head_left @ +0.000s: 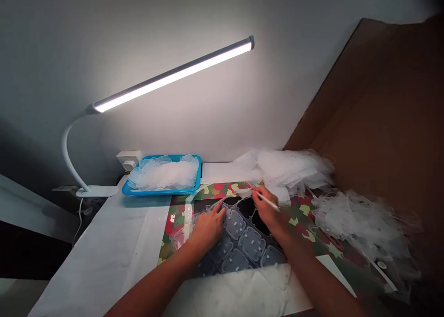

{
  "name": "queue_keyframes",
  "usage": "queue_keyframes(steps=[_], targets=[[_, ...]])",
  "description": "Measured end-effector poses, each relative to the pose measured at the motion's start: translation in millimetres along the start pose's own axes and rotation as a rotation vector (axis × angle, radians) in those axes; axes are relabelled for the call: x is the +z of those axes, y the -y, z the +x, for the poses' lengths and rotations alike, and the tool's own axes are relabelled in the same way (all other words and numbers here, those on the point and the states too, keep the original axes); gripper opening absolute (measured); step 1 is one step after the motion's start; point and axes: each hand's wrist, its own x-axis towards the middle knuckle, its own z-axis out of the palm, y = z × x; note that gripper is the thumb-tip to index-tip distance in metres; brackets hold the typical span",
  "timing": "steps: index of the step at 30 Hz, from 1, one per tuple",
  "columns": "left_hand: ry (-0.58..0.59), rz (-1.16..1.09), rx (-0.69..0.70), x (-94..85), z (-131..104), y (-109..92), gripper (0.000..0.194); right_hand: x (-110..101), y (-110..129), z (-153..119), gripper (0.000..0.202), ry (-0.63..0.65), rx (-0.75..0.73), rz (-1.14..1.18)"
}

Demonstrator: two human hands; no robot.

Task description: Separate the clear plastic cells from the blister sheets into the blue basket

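A thin translucent sheet point(252, 243) marked with rows of rounded-square shapes and small pale dots lies over a black surface. My left hand point(210, 225) rests on its left upper part, fingers stretched forward and pressing down. In my right hand point(266, 205) is a slim white pen-like tool point(270, 202), gripped between thumb and fingers. Its tip is hard to make out near the sheet's far edge, where some of the shapes are cut out and black shows through. Across the near side of the sheet lies a whitish cloth or paper point(232, 291).
A blue tray point(152, 193) at the back left holds stacked translucent pieces. Loose piles of translucent film point(291, 167) and tangled scraps point(360, 224) lie to the right, beside a cardboard panel point(385, 109). A lit lamp point(173, 74) reaches overhead. Camouflage-patterned covering point(305, 220) surrounds the sheet.
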Motion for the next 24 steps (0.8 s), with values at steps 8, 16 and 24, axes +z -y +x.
queue_keyframes(steps=[8, 16, 24], targets=[[0.091, -0.464, -0.018, -51.6, 54.4, 13.0, 0.054, -17.3, 40.4, -35.5, 0.018, 0.152, -0.017, 0.354], [0.006, -0.76, 0.009, -30.3, 55.5, 15.5, 0.034, -13.8, 38.0, -3.8, 0.025, 0.302, 0.117, 0.583], [-0.085, -0.591, -0.11, -21.6, 37.4, 4.5, 0.027, -1.2, 46.5, 7.3, 0.021, 0.578, 0.098, 0.495]])
